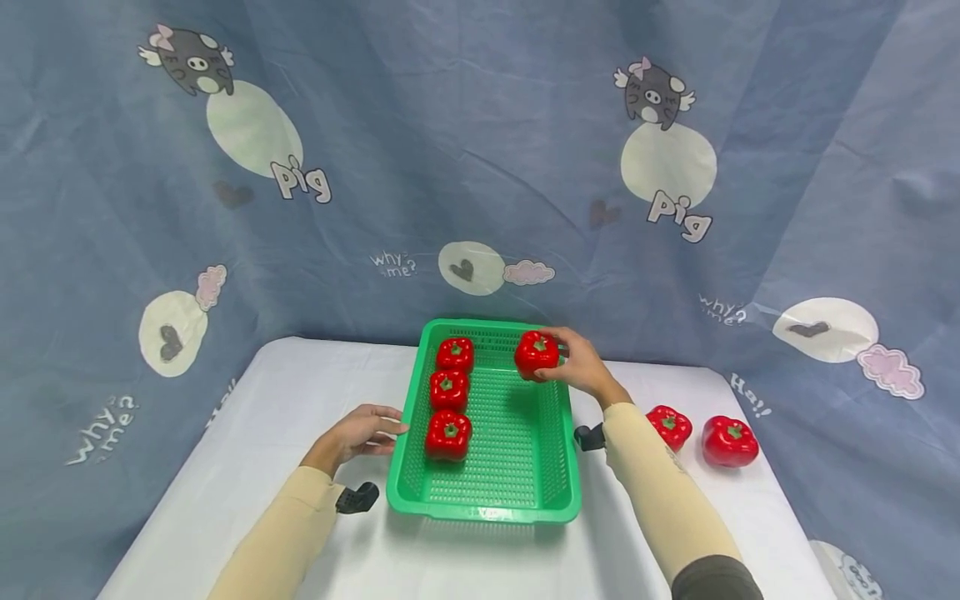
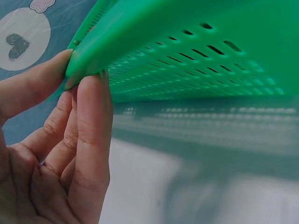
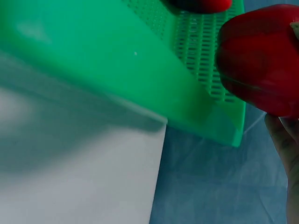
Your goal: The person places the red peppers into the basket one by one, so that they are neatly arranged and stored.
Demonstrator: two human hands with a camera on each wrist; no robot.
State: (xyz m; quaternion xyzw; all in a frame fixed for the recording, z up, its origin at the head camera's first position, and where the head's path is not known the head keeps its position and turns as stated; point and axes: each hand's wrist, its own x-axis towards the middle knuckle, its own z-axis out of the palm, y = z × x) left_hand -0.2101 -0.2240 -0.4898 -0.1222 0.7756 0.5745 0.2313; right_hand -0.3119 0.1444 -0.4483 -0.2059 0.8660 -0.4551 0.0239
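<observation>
A green plastic basket [image 1: 487,512] stands on the white table. Three red bell peppers line its left side: one at the back [image 1: 455,354], one in the middle [image 1: 449,390] and one in front [image 1: 448,436]. My right hand [image 1: 581,362] grips another red bell pepper [image 1: 536,354] over the basket's back right corner; the right wrist view shows that pepper [image 3: 261,60] large, with fingertips under it. On the other side, my left hand [image 1: 365,431] pinches the basket's left rim [image 2: 88,60] between thumb and fingers.
Two more red bell peppers lie on the table right of the basket, one [image 1: 670,427] partly behind the right forearm and the other [image 1: 730,442] near the table's right edge. Behind the white table [image 1: 330,375] hangs a blue printed curtain [image 1: 480,167].
</observation>
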